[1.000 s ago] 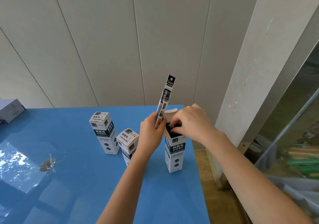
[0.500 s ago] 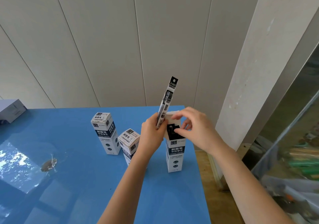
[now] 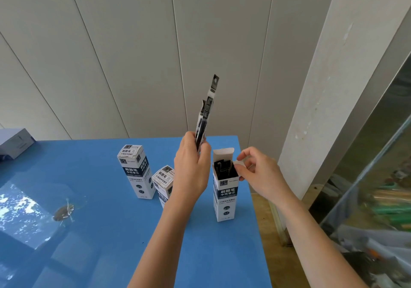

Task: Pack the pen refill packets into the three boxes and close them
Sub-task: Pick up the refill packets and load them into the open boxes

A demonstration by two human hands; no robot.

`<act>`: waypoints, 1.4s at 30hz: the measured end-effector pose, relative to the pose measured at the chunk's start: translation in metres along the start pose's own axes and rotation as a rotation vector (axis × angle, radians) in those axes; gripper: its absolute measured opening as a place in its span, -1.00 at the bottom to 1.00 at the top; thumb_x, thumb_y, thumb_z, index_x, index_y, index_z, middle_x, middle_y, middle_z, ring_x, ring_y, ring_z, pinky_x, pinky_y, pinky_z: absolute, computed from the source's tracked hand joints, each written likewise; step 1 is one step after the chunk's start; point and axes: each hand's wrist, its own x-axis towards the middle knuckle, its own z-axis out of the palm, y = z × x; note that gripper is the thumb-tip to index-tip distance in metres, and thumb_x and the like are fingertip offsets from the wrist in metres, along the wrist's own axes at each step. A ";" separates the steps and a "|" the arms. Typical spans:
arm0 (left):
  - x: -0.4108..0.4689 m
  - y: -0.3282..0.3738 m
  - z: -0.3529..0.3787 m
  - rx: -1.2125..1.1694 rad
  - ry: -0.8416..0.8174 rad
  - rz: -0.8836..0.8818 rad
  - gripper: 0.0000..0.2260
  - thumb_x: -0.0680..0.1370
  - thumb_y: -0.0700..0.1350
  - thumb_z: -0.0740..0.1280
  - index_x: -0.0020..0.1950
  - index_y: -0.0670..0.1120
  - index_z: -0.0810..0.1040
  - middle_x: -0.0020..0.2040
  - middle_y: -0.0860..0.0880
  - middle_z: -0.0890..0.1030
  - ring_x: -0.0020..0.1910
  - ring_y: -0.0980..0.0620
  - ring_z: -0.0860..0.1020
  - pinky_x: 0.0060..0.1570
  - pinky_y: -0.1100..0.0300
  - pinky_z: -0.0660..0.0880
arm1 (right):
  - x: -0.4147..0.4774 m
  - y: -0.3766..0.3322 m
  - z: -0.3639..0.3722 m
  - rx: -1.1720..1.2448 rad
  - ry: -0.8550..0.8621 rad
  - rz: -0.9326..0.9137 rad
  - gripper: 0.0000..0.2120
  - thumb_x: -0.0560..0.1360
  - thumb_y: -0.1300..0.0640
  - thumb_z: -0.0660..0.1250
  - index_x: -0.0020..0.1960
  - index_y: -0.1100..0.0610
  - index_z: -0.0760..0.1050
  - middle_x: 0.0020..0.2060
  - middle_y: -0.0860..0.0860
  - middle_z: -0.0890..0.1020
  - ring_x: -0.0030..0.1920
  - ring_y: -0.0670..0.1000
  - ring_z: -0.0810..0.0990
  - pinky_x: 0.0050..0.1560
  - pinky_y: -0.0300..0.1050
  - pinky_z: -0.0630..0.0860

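The left hand (image 3: 192,167) is raised above the blue tabletop (image 3: 89,232) with its fingers curled round the lower end of a thin bunch of pen refill packets (image 3: 206,114). The packets stick up from the fist and lean a little to the right, with their black hanging tabs at the top, against the pale panelled wall (image 3: 133,54).

Just to the right of that hand, the open box (image 3: 225,196) stands upright near the right edge of the tabletop. Its top flap (image 3: 223,152) stands up at the back, and dark packets show inside the mouth. The right hand (image 3: 260,172) is beside the top of the box, its thumb and fingertips pinching the small white side flap (image 3: 239,165) at the box's right rim.

Two more boxes of the same white and dark blue print stand to the left, both with their tops closed. The taller-looking closed box (image 3: 136,172) stands free and upright. The second closed box (image 3: 164,182) is nearer the camera and partly hidden behind the left wrist, so I cannot tell how it sits.

A grey box (image 3: 14,142) lies at the far left edge of the tabletop. A small brown object (image 3: 63,212) sits on the glossy surface on the left; what it is cannot be told.
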 end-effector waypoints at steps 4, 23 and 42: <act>-0.002 0.017 -0.012 -0.301 -0.091 -0.065 -0.82 0.62 -0.18 0.09 -0.08 -0.02 0.45 -0.32 0.01 0.47 -0.31 0.11 0.45 -0.26 0.29 0.40 | -0.001 0.000 0.000 0.023 -0.003 0.003 -0.94 0.50 0.09 0.30 -0.07 0.05 0.42 -0.37 -0.08 0.57 -0.30 -0.13 0.64 -0.17 -0.04 0.55; -0.012 0.010 -0.002 -0.223 -0.153 0.118 -0.84 0.57 -0.19 0.25 -0.07 0.07 0.53 -0.03 0.00 0.58 -0.18 0.24 0.55 -0.14 0.33 0.50 | -0.002 0.002 0.000 0.013 -0.020 0.016 -0.97 0.52 0.12 0.28 -0.08 0.03 0.43 -0.25 -0.07 0.61 -0.27 -0.12 0.64 -0.17 -0.04 0.58; -0.009 -0.005 -0.013 -0.163 -0.020 0.190 -0.78 0.41 -0.24 0.46 -0.16 0.10 0.59 -0.21 0.22 0.64 -0.21 0.25 0.63 -0.16 0.38 0.55 | -0.004 0.001 0.001 0.027 -0.014 0.020 -0.87 0.52 0.06 0.28 0.01 0.01 0.35 -0.28 -0.08 0.61 -0.24 -0.10 0.63 -0.13 0.02 0.56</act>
